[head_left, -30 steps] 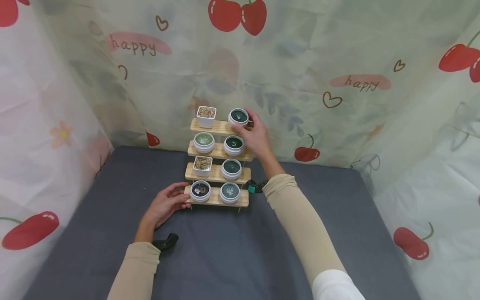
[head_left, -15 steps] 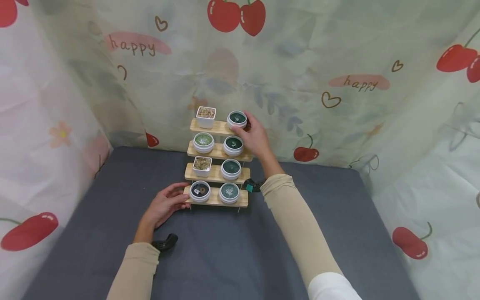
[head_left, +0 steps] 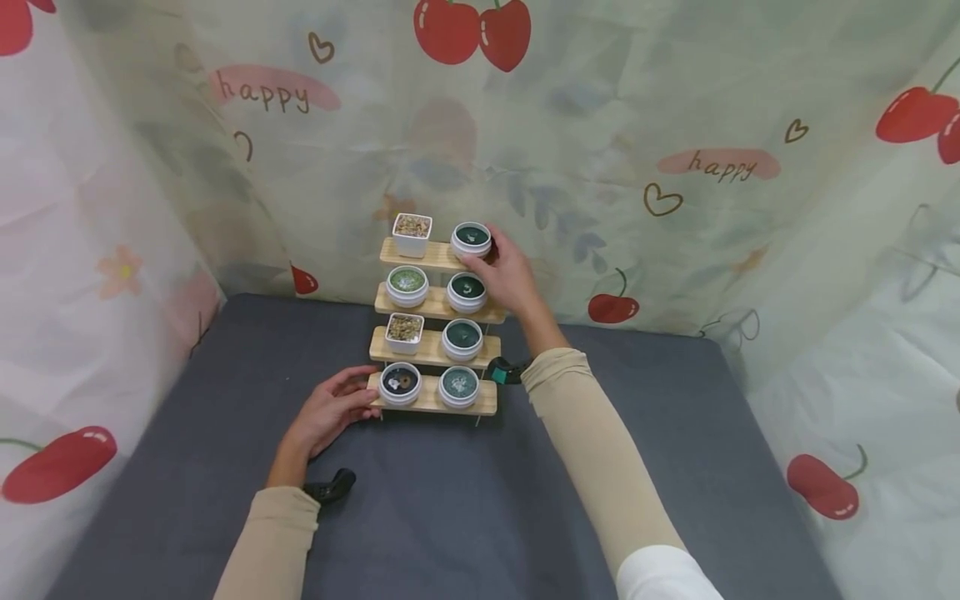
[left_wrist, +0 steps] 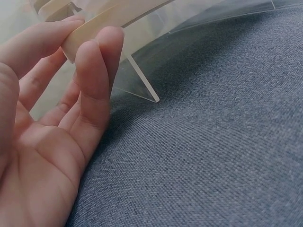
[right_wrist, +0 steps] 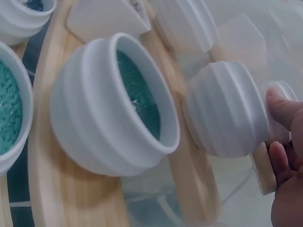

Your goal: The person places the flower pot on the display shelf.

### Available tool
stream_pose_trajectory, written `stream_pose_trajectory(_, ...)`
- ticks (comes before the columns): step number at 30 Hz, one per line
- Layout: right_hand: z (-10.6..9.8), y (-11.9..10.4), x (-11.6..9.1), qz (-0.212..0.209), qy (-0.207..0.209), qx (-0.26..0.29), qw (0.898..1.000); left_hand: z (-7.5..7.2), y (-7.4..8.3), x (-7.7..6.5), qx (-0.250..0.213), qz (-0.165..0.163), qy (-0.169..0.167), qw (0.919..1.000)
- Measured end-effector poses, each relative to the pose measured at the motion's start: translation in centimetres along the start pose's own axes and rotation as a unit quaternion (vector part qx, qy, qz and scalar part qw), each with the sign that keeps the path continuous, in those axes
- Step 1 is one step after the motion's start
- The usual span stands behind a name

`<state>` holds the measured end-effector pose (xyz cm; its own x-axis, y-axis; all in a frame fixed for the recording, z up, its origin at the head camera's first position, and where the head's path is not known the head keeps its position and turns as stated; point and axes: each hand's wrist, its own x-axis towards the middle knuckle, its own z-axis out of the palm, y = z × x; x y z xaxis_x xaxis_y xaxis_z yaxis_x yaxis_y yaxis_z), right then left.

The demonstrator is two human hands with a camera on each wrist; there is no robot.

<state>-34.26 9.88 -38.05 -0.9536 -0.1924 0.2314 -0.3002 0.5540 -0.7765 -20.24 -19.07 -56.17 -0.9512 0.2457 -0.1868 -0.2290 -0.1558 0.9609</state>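
A four-step display stand [head_left: 431,393] with wooden boards and clear legs stands at the back of the table, small white pots on every step. My left hand [head_left: 330,410] pinches the left end of the lowest board [left_wrist: 84,35] between thumb and fingers. At the right end of the top step, my right hand [head_left: 512,273] grips a round white pot [head_left: 471,237] with dark green filling, thumb in front and fingers behind. That pot [right_wrist: 284,87] is mostly hidden behind another round pot [right_wrist: 225,111] in the right wrist view. A square pot [head_left: 412,242] of speckled grains shares the top step.
Lower steps bear a light green round pot [head_left: 407,282], another square pot [head_left: 405,333], a dark-filled pot [head_left: 401,385] and several green-filled ones along the right. A grey cloth [head_left: 420,508] covers the table. Printed curtains [head_left: 570,125] hang close behind and at both sides.
My right hand has brought the round pot slightly down and left onto the right part of the top step. The left hand has stayed at the lowest board.
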Motion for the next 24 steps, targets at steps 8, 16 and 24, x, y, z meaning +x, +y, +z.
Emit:
stream_pose_trajectory(8,-0.6,0.4,-0.1,0.028,0.006,0.072,0.997,0.3,-0.1,0.4,-0.002,-0.002,-0.008,1.0000)
stream_pose_trajectory(16,-0.8,-0.1,-0.8,0.036,0.040,0.132,0.990,0.1,0.2,0.4,0.016,0.000,-0.020,0.9997)
stream_pose_trajectory(24,-1.8,0.3,-2.6,0.007,0.058,0.071,0.996,-0.3,1.4,0.2,0.136,-0.030,0.013,0.9902)
